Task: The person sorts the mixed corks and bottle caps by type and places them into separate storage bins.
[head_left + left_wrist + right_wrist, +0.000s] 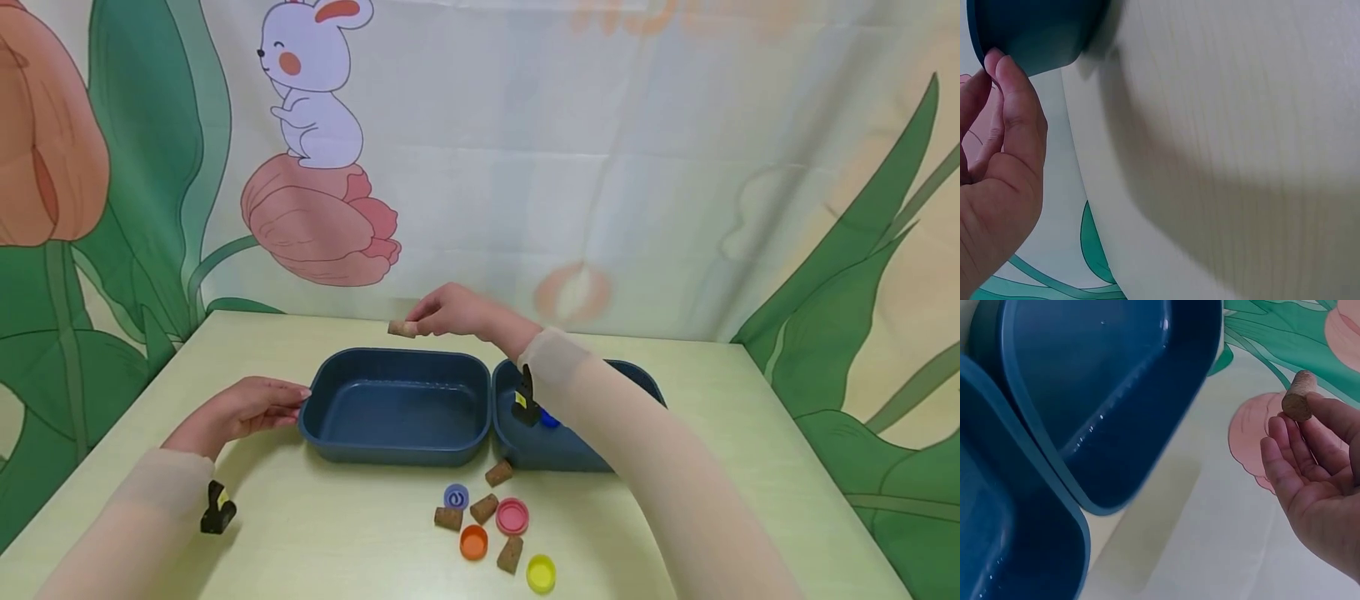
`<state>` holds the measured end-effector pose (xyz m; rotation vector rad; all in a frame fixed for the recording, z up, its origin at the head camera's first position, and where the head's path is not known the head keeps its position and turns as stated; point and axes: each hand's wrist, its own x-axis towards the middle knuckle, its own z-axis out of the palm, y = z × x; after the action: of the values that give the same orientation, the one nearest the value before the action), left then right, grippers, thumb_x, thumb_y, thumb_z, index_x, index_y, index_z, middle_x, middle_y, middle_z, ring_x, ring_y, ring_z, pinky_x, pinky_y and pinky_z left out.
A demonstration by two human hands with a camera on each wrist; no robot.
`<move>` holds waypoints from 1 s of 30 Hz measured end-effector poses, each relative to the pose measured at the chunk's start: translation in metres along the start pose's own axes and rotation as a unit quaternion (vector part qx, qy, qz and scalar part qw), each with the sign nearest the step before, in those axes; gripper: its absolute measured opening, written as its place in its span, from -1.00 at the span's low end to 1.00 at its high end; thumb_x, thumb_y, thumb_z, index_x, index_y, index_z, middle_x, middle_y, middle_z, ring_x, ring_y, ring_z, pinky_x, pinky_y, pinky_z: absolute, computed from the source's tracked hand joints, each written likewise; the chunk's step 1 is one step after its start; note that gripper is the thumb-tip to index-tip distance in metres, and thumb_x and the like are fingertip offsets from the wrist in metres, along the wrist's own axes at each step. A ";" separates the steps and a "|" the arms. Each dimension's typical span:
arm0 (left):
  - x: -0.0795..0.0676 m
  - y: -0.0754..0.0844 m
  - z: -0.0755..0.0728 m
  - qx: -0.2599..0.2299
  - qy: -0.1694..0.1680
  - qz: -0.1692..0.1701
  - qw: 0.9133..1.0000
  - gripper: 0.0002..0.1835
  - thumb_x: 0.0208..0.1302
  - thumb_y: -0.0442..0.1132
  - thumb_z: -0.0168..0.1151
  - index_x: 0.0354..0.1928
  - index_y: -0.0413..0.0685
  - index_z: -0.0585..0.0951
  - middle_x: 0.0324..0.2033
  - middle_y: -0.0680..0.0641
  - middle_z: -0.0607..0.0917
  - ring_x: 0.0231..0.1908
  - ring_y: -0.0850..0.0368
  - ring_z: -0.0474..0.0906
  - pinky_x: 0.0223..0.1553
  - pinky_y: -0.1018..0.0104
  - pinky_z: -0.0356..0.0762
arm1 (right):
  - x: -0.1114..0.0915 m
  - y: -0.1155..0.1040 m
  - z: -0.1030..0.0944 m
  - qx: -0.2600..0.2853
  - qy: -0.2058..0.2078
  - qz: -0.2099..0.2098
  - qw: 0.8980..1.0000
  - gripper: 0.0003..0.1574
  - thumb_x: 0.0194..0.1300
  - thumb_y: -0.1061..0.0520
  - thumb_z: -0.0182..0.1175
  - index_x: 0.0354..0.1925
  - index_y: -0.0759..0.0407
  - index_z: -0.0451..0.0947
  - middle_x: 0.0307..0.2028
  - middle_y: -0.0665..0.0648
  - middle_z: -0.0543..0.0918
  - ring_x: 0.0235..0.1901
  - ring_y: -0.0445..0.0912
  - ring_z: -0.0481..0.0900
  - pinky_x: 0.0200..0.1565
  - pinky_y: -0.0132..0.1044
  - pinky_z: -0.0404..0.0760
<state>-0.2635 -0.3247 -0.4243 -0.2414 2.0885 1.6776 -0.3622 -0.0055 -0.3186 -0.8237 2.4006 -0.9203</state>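
Note:
My right hand (453,310) pinches a brown cork (402,328) between thumb and fingertips, raised above the far side of the left blue bin (397,457). In the right wrist view the tapered cork (1299,403) sticks up past the thumb, the other fingers curved below it. At the bin's left end, my left hand (258,406) holds the rim with its fingertips; in the left wrist view these fingers (1016,94) meet the edge of the bin (1041,37). The left bin's visible floor is bare.
Beside it stands a second blue bin (540,457), partly hidden by my right forearm, with a blue object (550,418) inside. In front lie several corks (448,518) among a purple cap (456,497), a pink cap (512,517), an orange cap (473,542) and a yellow cap (541,574).

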 end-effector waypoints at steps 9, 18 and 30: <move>0.002 -0.003 0.001 0.003 0.002 -0.001 1.000 -0.54 0.55 -0.20 0.12 0.28 -0.45 0.50 -0.44 0.16 0.77 -0.41 0.34 0.70 -0.25 0.49 0.74 | 0.011 0.006 0.028 -0.066 -0.013 -0.012 0.998 -0.60 0.44 0.00 0.27 0.13 0.14 0.70 0.03 0.16 0.76 -0.06 -0.04 0.62 0.01 -0.34 0.65; 0.002 -0.002 -0.001 0.003 0.008 -0.004 1.000 -0.56 0.55 -0.20 0.12 0.25 -0.43 0.53 -0.44 0.14 0.77 -0.41 0.33 0.70 -0.25 0.48 0.75 | 0.019 0.007 0.047 -0.086 -0.027 -0.007 0.996 -0.65 0.44 0.09 0.27 0.11 0.20 0.71 0.04 0.20 0.77 -0.15 -0.06 0.62 -0.17 -0.45 0.58; 0.000 0.000 -0.001 0.001 0.005 -0.004 1.000 -0.58 0.55 -0.21 0.11 0.23 -0.42 0.55 -0.45 0.14 0.77 -0.42 0.32 0.70 -0.26 0.48 0.75 | 0.023 0.007 0.055 -0.086 -0.057 0.005 0.995 -0.69 0.43 0.12 0.27 0.05 0.23 0.74 -0.02 0.20 0.77 -0.28 -0.21 0.51 -0.24 -0.52 0.52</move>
<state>-0.2636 -0.3255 -0.4246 -0.2590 2.0930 1.6734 -0.3495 -0.0408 -0.3658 -0.8997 2.4057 -0.6513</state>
